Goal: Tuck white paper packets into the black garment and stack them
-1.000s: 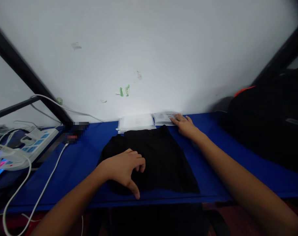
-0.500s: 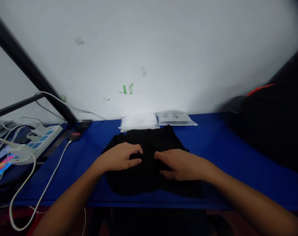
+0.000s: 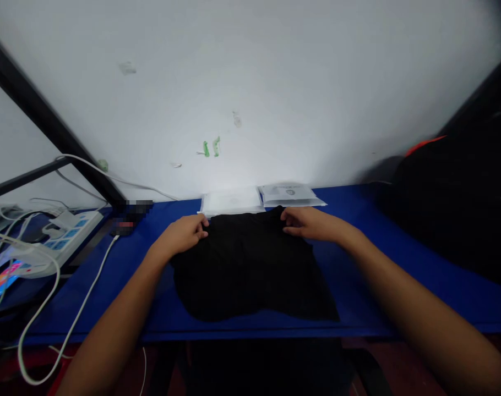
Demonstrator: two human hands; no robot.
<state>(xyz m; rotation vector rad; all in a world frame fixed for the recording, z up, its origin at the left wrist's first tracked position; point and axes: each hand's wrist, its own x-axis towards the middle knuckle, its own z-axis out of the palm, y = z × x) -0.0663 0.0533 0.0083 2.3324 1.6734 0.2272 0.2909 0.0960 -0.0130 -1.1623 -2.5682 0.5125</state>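
Clock positions are taken from the middle of the black cloth (image 3: 250, 269), which lies on the blue table (image 3: 432, 275) in front of the person. Farthest left, at nine o'clock, a lit, colourful screen (image 3: 5, 281) glows behind loose cables; no words on it can be read. Just past nine, a white power strip (image 3: 69, 237) shows blue socket panels, with no brand legible. Toward ten, a dark object (image 3: 130, 219) is blurred into blocks, a reddish patch on it, so any label is lost; a white cable (image 3: 96, 281) runs from its near end.

The left hand (image 3: 182, 234) is at the cloth's ten o'clock edge, thumb and bent fingertips pinching the fabric. At twelve o'clock, by the wall (image 3: 316, 110), lies a pile of whitish packets (image 3: 232, 202) whose faint print is unreadable. Next to it, at one o'clock, a translucent packet (image 3: 292, 196) bears a small dark round mark and a line of lettering too small to make out. The right hand (image 3: 312, 221) is at the cloth's one o'clock corner, fingers and thumb pinching the edge. Farthest right, near three, sits a bulky black item (image 3: 452, 220) with orange trim.
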